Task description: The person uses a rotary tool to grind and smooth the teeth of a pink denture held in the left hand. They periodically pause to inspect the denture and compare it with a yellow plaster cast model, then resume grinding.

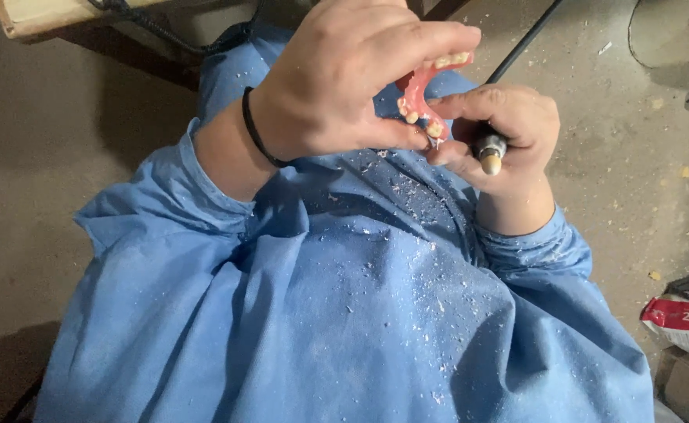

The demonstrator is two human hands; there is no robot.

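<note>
Near the top middle of the frame, the left hand [344,78] is closed around a pink denture [417,95] with small cream teeth. The thumb is under it and the fingers curl over the top, so only part of the denture shows, peeking out on the right side of the hand. A thin black band [255,129] goes around the left wrist. Just to the right, the right hand [505,133] is wrapped tight around a small grinding tool [489,150]. The tool's round tan end sticks out of the bottom of the fist, and its thin tip touches the lower edge of the denture, right where the two hands meet. A black cord [521,43] runs from behind the right hand up to the top of the frame. Below the hands, a blue gown [344,313] fills the middle and bottom of the frame, and it is dotted with lots of little white flakes [407,204]. The dusty grey floor [634,157] shows on both sides. At the lower right edge lies a white and red bag [685,321].
</note>
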